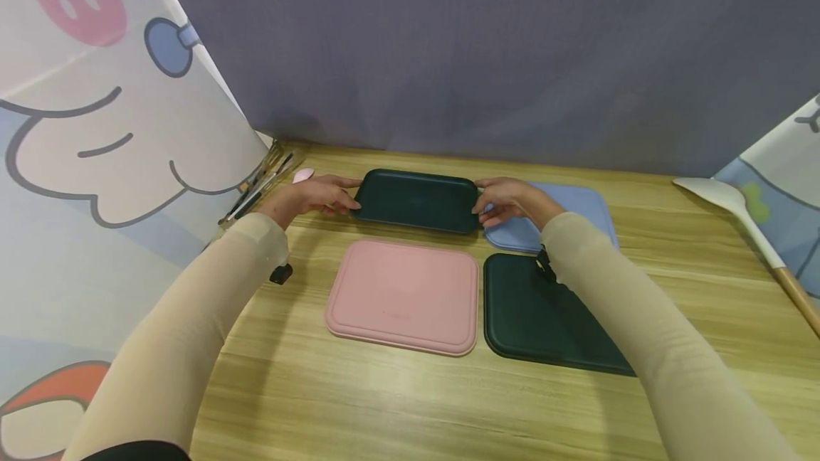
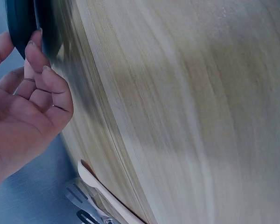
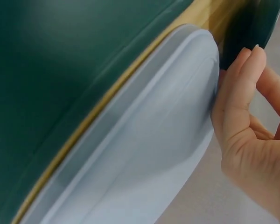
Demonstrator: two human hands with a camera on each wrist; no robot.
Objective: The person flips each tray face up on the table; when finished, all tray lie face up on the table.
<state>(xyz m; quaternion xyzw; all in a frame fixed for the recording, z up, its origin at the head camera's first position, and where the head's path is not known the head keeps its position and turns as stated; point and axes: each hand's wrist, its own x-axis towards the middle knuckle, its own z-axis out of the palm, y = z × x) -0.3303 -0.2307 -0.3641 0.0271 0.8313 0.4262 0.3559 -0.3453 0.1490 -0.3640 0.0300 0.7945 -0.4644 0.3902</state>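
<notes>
A dark green cutting board (image 1: pixel 416 199) with a raised rim spans between my two hands at the back of the table. My left hand (image 1: pixel 322 194) grips its left short edge, thumb toward the near corner. At the opposite end my right hand (image 1: pixel 509 199) pinches the right short edge. The left wrist view catches the green board's edge (image 2: pixel 19 21) between the fingers, a gap showing between it and the wood. In the right wrist view, fingertips press against the board's end (image 3: pixel 252 35), just past the light blue board (image 3: pixel 154 126) lying beneath that hand.
A pink cutting board (image 1: pixel 403 297) lies in front, with a second dark green board (image 1: pixel 551 311) to its right, partly under my right forearm. Utensils (image 1: pixel 263 180) and a pink spoon (image 1: pixel 303 174) stand at the left edge. A large white ladle (image 1: pixel 724 198) lies far right. A grey curtain (image 1: pixel 448 55) closes the back.
</notes>
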